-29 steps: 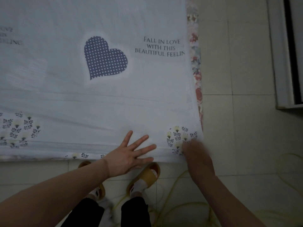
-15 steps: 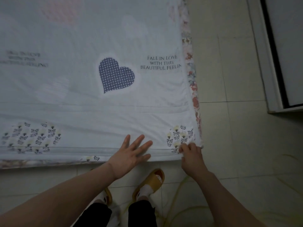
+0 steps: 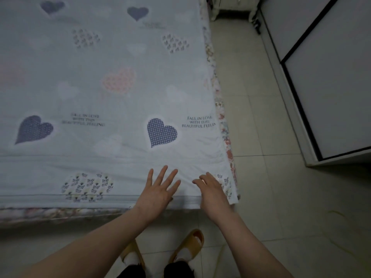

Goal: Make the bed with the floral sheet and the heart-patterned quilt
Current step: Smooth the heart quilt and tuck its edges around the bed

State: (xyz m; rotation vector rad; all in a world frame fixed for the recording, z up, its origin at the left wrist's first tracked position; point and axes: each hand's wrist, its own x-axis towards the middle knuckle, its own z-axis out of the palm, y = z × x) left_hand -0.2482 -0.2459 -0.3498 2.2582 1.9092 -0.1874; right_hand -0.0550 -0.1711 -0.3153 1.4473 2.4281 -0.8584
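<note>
The pale heart-patterned quilt (image 3: 112, 93) lies spread flat over the bed, reaching its near and right edges. The floral sheet (image 3: 222, 121) shows as a narrow strip along the bed's right side and below the near edge. My left hand (image 3: 158, 191) lies flat on the quilt near the front edge, fingers spread. My right hand (image 3: 212, 191) rests palm down on the quilt's near right corner with fingers loosely extended, holding nothing.
Pale floor tiles (image 3: 271, 187) run right of the bed. A white wardrobe (image 3: 331, 87) stands at the right and a small white cabinet (image 3: 234, 7) at the top. My feet in yellow slippers (image 3: 188, 247) stand at the bed's foot. A thin cord (image 3: 339, 212) lies on the floor.
The view has tilted up and shows more of the bed. My right hand let go of the quilt corner it pinched and now lies flat on it. My left hand stays spread.
</note>
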